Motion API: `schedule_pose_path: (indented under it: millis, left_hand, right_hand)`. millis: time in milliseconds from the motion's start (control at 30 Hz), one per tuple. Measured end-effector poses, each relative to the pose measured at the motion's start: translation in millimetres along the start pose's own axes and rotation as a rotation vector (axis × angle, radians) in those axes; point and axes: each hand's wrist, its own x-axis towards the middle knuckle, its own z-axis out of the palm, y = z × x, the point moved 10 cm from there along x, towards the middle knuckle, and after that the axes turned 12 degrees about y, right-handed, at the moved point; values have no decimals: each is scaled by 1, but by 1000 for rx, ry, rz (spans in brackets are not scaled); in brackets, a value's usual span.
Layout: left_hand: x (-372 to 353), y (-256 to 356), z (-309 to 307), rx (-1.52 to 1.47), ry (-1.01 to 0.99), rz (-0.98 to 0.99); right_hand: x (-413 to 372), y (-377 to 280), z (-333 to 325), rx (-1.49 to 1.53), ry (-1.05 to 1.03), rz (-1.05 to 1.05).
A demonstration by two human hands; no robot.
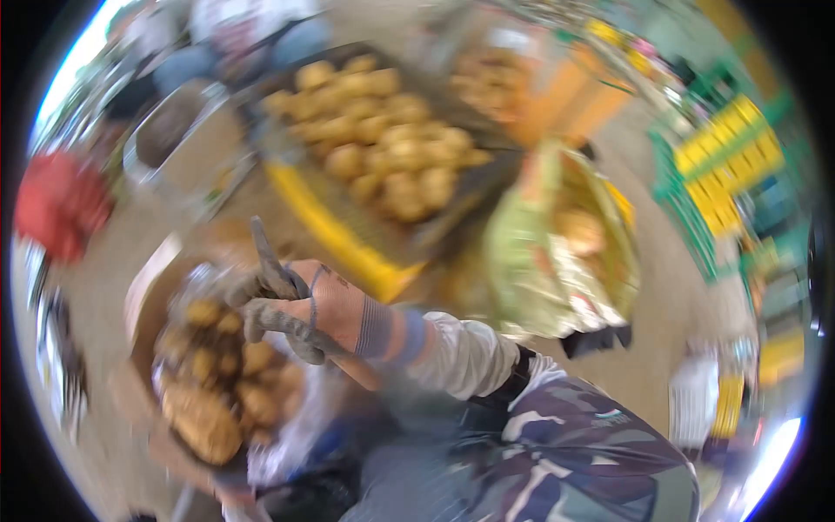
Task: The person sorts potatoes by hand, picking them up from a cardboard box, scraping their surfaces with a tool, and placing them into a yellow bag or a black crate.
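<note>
My right hand [291, 304], in a grey-and-orange work glove, reaches in from the lower right. Its fingers are closed around a knife [264, 248], whose narrow dark blade points up; a brownish handle end seems to show below the fist. Motion blurs the details. Just under and left of this hand stands a round tub [143, 317] lined with a clear plastic bag [291, 444]. Inside lie several yellow-brown potatoes [257, 400], with a large rough one [204, 426] near the front. My left hand is out of view.
A dark crate with a yellow edge [326, 226] holds heaped potatoes ahead. To its right are an open yellow-green sack [517, 252] and an orange container [578, 91]. A pale bin [196, 157] and red bag [61, 209] are left; green and yellow crates [709, 204] stand right.
</note>
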Motion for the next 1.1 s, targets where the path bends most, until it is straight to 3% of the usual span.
schedule_pose_path:
  millis: [33,67,133,200,300,400,433,500,533,567,633,700,733,800,833,900,967,1067,1100]
  left_hand:
    - [6,-2,2,93,50,56]
    - [8,-3,-1,168,89,102]
    - [7,-2,4,279,115,205]
    - [10,-4,14,403,75,261]
    - [-6,14,47,500,117,430]
    - [-9,8,106,536,-18,491]
    - [-4,-4,134,511,-124,440]
    - [-23,-98,266,432,-96,145]
    - [-27,-138,329,546,-737,-68]
    - [-33,-175,373,473,-858,-242]
    - [-43,-224,445,746,-1107,208]
    - [-68,-273,481,1342,-1112,1523]
    - [-72,-321,507,1298,-1205,1035]
    - [-94,-411,535,1298,-1170,637]
    - [-106,-455,547,1289,-1120,457]
    - [-124,-488,551,1711,-1188,926]
    - [-115,-525,513,1828,-1300,656]
    - [-133,-536,487,1752,-1835,649]
    - [-134,-522,496,1569,-1698,692]
  right_hand:
    - [-12,-25,-47,-27,169,-154]
    - [-38,-42,-106,73,314,-119]
    - [-117,-133,-213,-288,585,-301]
    - [-212,-211,-306,-680,929,-351]
    - [-329,-252,-417,-1423,1328,-52]
    - [-400,-169,-503,-1580,1252,274]
    - [-409,-139,-504,-1424,1218,343]
    - [-423,-89,-517,-1095,1216,425]
    - [-432,-62,-531,-920,1245,445]
    - [-436,-45,-538,-743,1267,458]
    - [-406,-102,-508,-312,1178,28]
    - [-392,-133,-505,-386,1193,-178]
    - [-385,-148,-502,-425,1197,-279]
    - [-371,-160,-497,-318,1378,-134]
    - [-367,-159,-499,-248,1314,-196]
    - [-369,-163,-496,-174,1302,-258]
    - [-377,-160,-505,-204,1349,-212]
    - [-381,-157,-504,-96,1322,-275]
    - [-380,-162,-498,-191,1308,-269]
